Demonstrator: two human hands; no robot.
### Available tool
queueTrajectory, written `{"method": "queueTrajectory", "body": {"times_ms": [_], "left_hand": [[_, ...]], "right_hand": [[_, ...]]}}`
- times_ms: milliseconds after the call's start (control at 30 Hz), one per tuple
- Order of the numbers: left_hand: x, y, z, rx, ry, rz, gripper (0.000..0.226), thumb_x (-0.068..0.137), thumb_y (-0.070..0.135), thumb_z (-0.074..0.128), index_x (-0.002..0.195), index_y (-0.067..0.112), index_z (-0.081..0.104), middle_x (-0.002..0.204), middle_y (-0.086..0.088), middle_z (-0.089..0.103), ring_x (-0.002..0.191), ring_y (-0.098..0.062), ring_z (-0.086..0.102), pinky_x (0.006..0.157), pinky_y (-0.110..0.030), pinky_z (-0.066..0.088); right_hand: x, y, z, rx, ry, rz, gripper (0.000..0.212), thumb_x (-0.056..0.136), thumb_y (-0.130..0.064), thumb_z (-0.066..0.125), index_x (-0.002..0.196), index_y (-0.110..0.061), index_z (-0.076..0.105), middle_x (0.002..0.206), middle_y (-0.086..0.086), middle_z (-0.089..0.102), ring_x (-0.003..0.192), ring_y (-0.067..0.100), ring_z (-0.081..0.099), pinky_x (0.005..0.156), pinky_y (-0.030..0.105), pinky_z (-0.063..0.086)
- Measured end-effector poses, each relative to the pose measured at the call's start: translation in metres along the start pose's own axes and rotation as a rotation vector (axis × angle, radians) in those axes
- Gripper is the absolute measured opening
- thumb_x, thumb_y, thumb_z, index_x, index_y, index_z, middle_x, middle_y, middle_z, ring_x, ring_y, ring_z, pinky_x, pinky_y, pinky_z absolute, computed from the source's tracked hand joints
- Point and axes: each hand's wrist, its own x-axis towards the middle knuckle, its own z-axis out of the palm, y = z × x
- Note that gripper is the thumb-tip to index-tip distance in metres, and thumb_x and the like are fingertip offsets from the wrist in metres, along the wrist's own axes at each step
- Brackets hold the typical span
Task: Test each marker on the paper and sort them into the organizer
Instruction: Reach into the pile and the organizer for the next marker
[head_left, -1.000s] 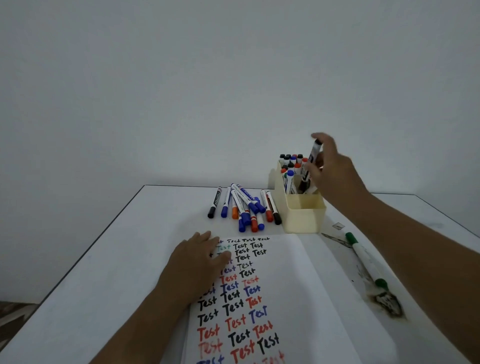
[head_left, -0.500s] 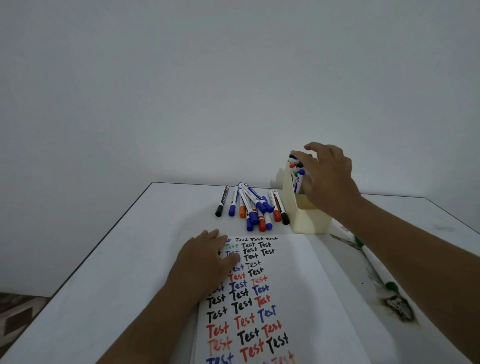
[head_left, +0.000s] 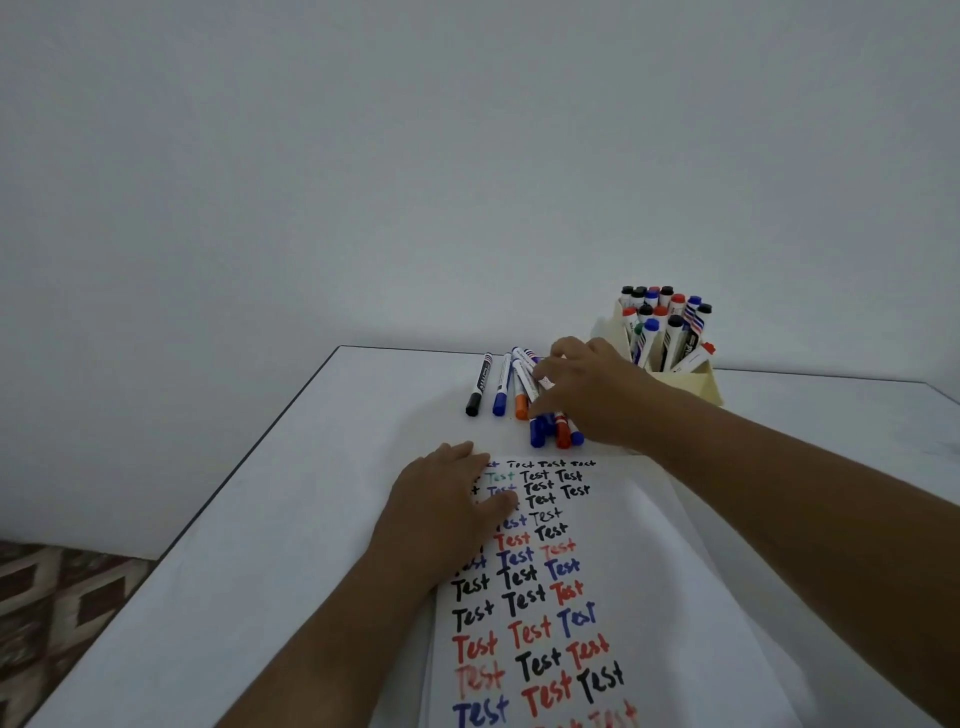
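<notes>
Nearest, the paper lies on the table under the left hand, its near and middle rows filled with the word "Test" in black, red and blue, with a faint green one up by the fingertips. That hand lies flat, fingers straight and resting on the far left corner of the sheet, holding it down and gripping nothing.

Just beyond the left hand's fingertips is the loose pile of markers — a black-capped one farthest to the left of the right hand, then a blue, an orange, and a tangle of blue and red caps right under it. The right hand sits on top of that tangle with its fingers curled down among the barrels. Whether it has already closed on one marker I cannot tell; the fingertips are hidden by the hand itself.

Behind the right hand, touching its far side in this view, stands the cream organizer, already crowded with upright markers of mixed caps.

So the step in hand looks like picking the next untested marker. The next move calls for lifting one barrel free without dragging its neighbours, uncapping it, and bringing it back toward the left hand — to bare paper to the right of the written columns.
</notes>
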Motion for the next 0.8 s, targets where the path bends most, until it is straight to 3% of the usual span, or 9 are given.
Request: {"method": "queueTrajectory", "body": {"times_ms": [333, 500, 600, 667, 800], "left_hand": [[0.001, 0.001, 0.000, 0.018, -0.001, -0.006, 0.069, 0.094, 0.067, 0.046, 0.153, 0.033, 0.035, 0.163, 0.010, 0.026, 0.148, -0.011, 0.024, 0.123, -0.038, 0.018], [0.000, 0.004, -0.002, 0.016, 0.002, -0.010, 0.069, 0.094, 0.065, 0.047, 0.153, 0.032, 0.035, 0.163, 0.010, 0.026, 0.149, -0.011, 0.023, 0.123, -0.038, 0.017], [0.000, 0.004, -0.001, -0.015, 0.007, -0.023, 0.070, 0.094, 0.064, 0.048, 0.154, 0.032, 0.032, 0.163, 0.009, 0.025, 0.149, -0.011, 0.022, 0.124, -0.039, 0.016], [0.000, 0.002, 0.000, -0.089, 0.041, -0.035, 0.070, 0.093, 0.063, 0.051, 0.154, 0.034, 0.032, 0.162, 0.010, 0.028, 0.148, -0.011, 0.025, 0.123, -0.040, 0.020], [0.000, 0.001, 0.001, -0.253, 0.145, -0.011, 0.073, 0.090, 0.059, 0.061, 0.153, 0.039, 0.028, 0.159, 0.012, 0.033, 0.143, -0.010, 0.033, 0.119, -0.042, 0.030]], "right_hand": [[0.002, -0.001, 0.003, -0.063, 0.088, -0.127, 0.041, 0.091, -0.020, 0.070, 0.129, -0.033, 0.061, 0.125, -0.003, 0.063, 0.118, 0.025, 0.051, 0.085, 0.040, 0.050], [-0.003, 0.002, 0.005, -0.108, 0.137, -0.227, 0.036, 0.093, -0.020, 0.066, 0.127, -0.027, 0.059, 0.121, -0.002, 0.064, 0.114, 0.024, 0.051, 0.083, 0.039, 0.049], [-0.005, 0.006, -0.001, -0.056, 0.175, -0.217, 0.030, 0.100, -0.028, 0.041, 0.123, -0.023, 0.061, 0.116, -0.001, 0.065, 0.108, 0.022, 0.053, 0.086, 0.039, 0.050], [-0.008, 0.007, -0.009, 0.030, 0.250, -0.189, 0.044, 0.103, -0.037, 0.027, 0.115, -0.019, 0.066, 0.107, 0.000, 0.069, 0.099, 0.021, 0.058, 0.087, 0.038, 0.051], [-0.029, -0.006, -0.035, 0.519, 0.514, 0.061, 0.028, 0.093, -0.036, 0.065, 0.111, -0.016, 0.073, 0.099, -0.005, 0.072, 0.090, 0.009, 0.057, 0.076, 0.027, 0.052]]}}
